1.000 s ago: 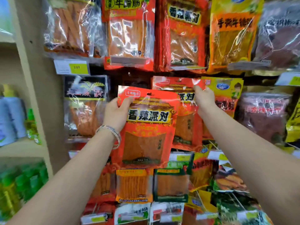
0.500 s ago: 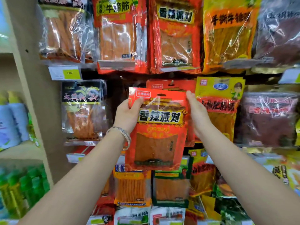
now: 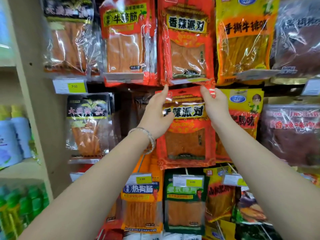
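A red snack packet (image 3: 186, 142) with a clear window and black-on-yellow lettering hangs upright against the rack's middle row. It sits just below an identical red packet (image 3: 187, 42) in the row above. My right hand (image 3: 216, 108) pinches its crumpled top right corner. My left hand (image 3: 155, 116), with a bracelet on the wrist, lies over the packet's upper left. Its fingers point straight up and its thumb rests on the front. The packet's hang hole and any peg behind it are hard to make out.
Snack packets crowd the rack: a yellow one (image 3: 242, 40) at upper right, a black-topped one (image 3: 87, 123) to the left, and orange (image 3: 142, 201) and green (image 3: 186, 201) ones below. Price tags (image 3: 70, 86) jut out on pegs. A beige shelf post (image 3: 29, 94) stands at left.
The red packet has gone up and back against the rack's middle row. My left hand's grip on the top left corner has loosened to straight fingers; my right hand now pinches the top right corner.
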A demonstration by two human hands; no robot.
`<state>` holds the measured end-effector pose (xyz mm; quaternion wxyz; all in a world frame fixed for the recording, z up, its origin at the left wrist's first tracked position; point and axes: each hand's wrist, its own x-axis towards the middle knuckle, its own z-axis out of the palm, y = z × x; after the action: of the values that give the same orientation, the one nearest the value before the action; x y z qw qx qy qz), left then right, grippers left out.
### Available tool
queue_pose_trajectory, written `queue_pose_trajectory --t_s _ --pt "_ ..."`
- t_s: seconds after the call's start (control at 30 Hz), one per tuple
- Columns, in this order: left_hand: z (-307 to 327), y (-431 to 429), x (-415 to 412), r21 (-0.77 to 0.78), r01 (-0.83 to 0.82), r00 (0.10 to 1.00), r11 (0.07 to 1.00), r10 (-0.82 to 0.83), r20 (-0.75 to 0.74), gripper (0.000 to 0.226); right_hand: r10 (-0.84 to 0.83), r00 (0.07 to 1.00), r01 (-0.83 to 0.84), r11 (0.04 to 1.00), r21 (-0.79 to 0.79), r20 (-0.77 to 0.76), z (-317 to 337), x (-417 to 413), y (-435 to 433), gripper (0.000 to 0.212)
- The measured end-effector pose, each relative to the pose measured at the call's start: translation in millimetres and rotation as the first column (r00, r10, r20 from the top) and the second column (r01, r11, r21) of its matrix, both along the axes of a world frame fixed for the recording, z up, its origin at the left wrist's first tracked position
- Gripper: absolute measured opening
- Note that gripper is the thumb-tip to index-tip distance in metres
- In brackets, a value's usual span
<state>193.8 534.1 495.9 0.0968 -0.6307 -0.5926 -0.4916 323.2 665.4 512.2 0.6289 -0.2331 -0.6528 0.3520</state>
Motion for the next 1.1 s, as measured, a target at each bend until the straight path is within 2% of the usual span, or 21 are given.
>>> queue_pose_trajectory --t_s 0.13,0.23,0.37,0.43,0.53,0.6,0.67,0.77,0.83,0.93,1.03,1.1 --pt "7.2 8.5 7.6 0.023 0.089 0.995 0.996 -0.09 0.045 0.069 -0.034 0.998 0.036 0.999 -0.03 0.05 4.3 -5.4 12.3 0.038" --pt "5.5 13.2 6.7 0.034 0.09 0.993 0.995 -0.092 0.075 0.066 -0.083 0.995 0.089 0.99 -0.112 0.063 -2.7 -5.2 18.0 0.051" --pt "3.6 16.8 6.0 0.074 0.094 0.986 0.993 -0.103 0.134 0.067 -0.064 0.997 0.071 0.987 -0.148 0.05 -13.1 -2.5 29.4 0.048" --pt "1.3 17.3 4.6 0.087 0.114 0.982 0.99 -0.126 0.141 0.067 -0.124 0.989 0.132 0.984 -0.115 0.077 -19.3 -0.6 32.4 0.055" --pt "-9.8 20.4 -1.4 0.093 0.13 0.979 0.987 -0.143 0.143 0.065 -0.235 0.971 0.235 0.972 0.009 0.054 -36.5 2.5 31.7 0.054" --pt "-24.7 26.6 -8.0 0.052 0.086 0.99 0.995 -0.091 0.107 0.061 -0.379 0.92 0.355 0.915 0.193 0.104 -54.9 4.6 27.4 0.057" --pt "-46.1 35.3 -16.0 -0.012 -0.02 0.999 1.0 0.02 0.043 0.053 -0.529 0.826 0.417 0.804 0.424 0.192 -76.3 4.4 21.9 0.053" --pt "-81.9 46.0 -26.4 -0.094 -0.15 0.987 0.984 0.143 -0.073 0.048 -0.58 0.745 0.295 0.729 0.617 0.329 -108.1 2.0 16.2 0.043" --pt "-102.4 51.1 -30.7 -0.104 -0.169 0.979 0.98 0.155 -0.129 0.045 -0.58 0.7 0.226 0.733 0.642 0.417 -125.6 0.1 16.9 0.045" --pt "-126.1 56.3 -32.7 -0.096 -0.133 0.973 0.986 0.111 -0.203 0.038 -0.596 0.605 0.186 0.75 0.635 0.527 -147.7 -2.3 17.4 0.065" --pt "-143.2 56.4 -35.0 -0.139 -0.099 0.98 0.985 0.072 -0.184 0.033 -0.587 0.525 0.158 0.778 0.608 0.616 -169.1 -4.2 15.1 0.079" --pt "-150.8 53.0 -37.0 -0.197 -0.081 0.986 0.977 0.05 -0.158 0.035 -0.583 0.502 0.155 0.787 0.597 0.638 -181.2 -4.0 11.5 0.08"
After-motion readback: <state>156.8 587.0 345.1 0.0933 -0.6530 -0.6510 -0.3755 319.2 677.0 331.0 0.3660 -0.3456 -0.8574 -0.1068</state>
